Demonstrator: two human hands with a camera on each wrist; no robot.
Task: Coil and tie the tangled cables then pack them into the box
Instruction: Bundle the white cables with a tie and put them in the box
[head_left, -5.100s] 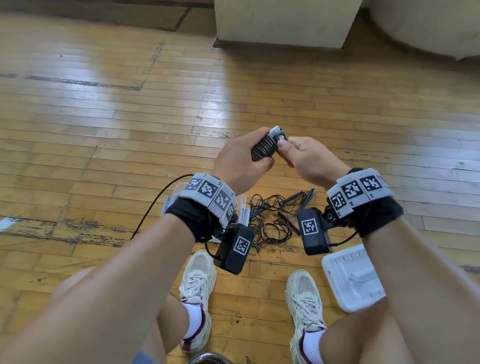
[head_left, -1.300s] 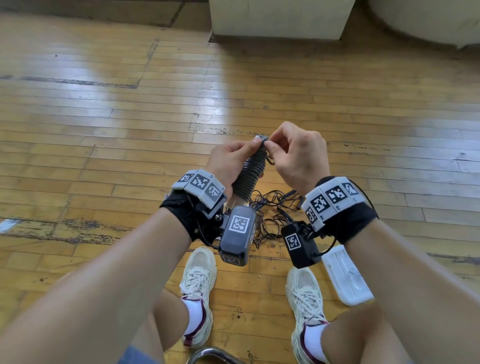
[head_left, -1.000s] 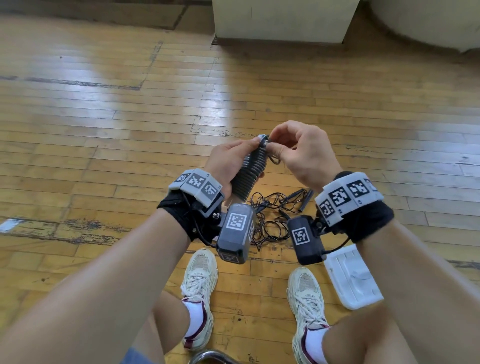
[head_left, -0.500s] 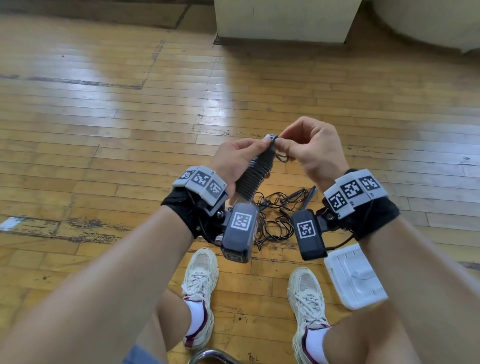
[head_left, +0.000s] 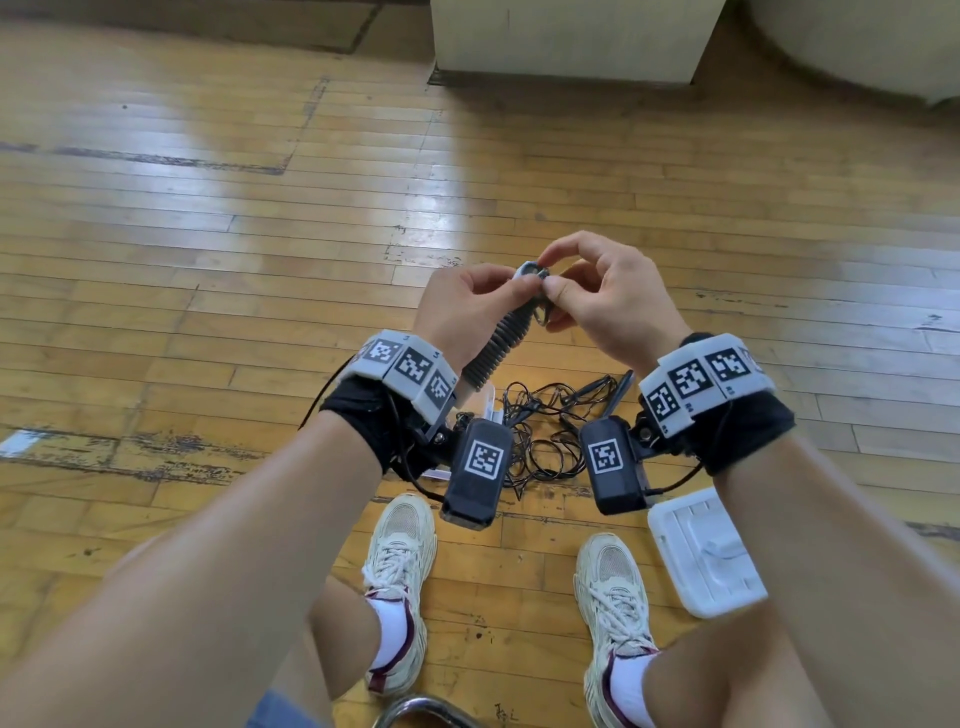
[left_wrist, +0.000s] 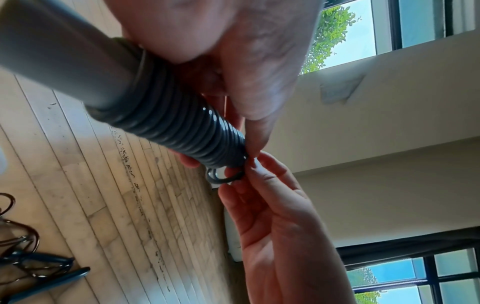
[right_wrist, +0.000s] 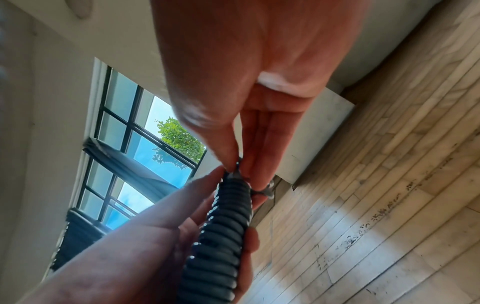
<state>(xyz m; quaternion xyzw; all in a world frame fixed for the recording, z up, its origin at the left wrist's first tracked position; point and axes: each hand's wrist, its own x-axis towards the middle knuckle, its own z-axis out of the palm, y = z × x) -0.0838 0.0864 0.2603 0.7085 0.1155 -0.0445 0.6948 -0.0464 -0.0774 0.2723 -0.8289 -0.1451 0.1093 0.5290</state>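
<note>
Floor (head_left: 208, 270): wooden boards, under everything.
Lid (head_left: 704, 553): white, beside the right shoe.
Tangle (head_left: 545, 431): black cables on the floor between the wrists.
Left hand (head_left: 462, 312): grip wrapped round the coil (head_left: 498, 343).
Right hand (head_left: 613, 301): grip pinching the coil's top end.

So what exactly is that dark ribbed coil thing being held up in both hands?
It is a black cable wound in tight turns around a smooth grey cylinder that sticks out at the lower end. It is held tilted above the floor. The left hand grips its upper part; the right hand pinches the tip, where a small loop of cable pokes out beside a light-coloured end. Nothing else touches it.
</note>
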